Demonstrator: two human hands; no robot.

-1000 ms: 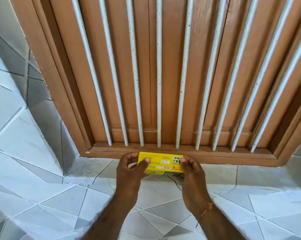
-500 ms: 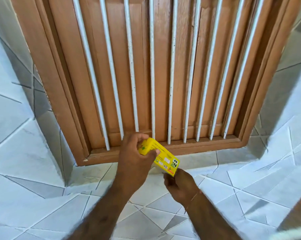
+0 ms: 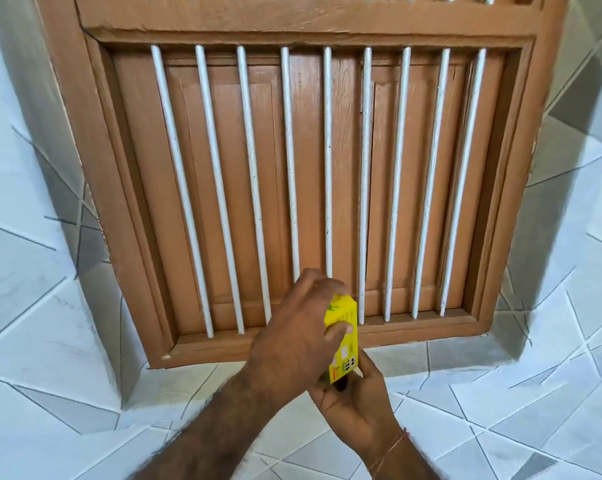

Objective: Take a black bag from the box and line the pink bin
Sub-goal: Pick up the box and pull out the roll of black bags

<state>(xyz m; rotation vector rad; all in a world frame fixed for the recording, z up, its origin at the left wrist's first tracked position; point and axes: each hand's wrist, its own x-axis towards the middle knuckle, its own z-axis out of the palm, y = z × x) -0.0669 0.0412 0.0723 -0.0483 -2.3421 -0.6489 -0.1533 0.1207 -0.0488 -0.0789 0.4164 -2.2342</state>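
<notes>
A small yellow box [image 3: 345, 337] stands nearly on end between both hands, in front of a barred wooden window. My left hand [image 3: 292, 337] wraps its upper half, thumb across the front face. My right hand [image 3: 353, 407] grips the lower end from below, fingers at the bottom flap. A dark bit shows at the box's lower end; I cannot tell what it is. No pink bin is in view.
A brown wooden window frame [image 3: 95, 188] with several white vertical bars [image 3: 290, 168] fills the wall ahead. White and grey patterned tiles [image 3: 500, 410] surround it.
The box has turned from lying flat to nearly upright. My left hand moved over its top and my right hand dropped under its lower end. The view tilted up the window.
</notes>
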